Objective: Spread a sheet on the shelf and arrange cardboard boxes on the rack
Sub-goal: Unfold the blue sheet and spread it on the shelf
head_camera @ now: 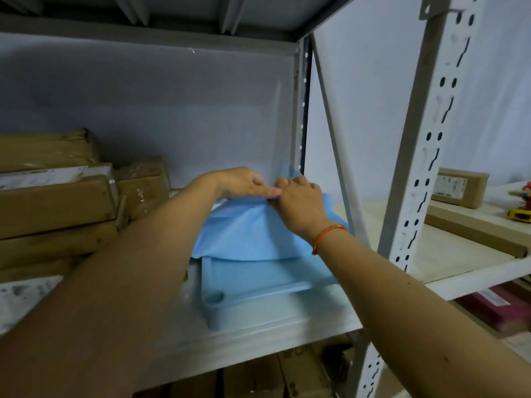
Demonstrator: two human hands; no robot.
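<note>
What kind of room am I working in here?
Probably a storeroom or stockroom: slotted metal rack uprights, taped cardboard boxes stacked on the shelf, more boxes below. Both hands grip a blue sheet.

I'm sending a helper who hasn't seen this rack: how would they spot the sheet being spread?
On the grey metal rack, find the middle shelf. At its right end lies the blue sheet, the only blue thing beside the brown cardboard boxes.
</note>
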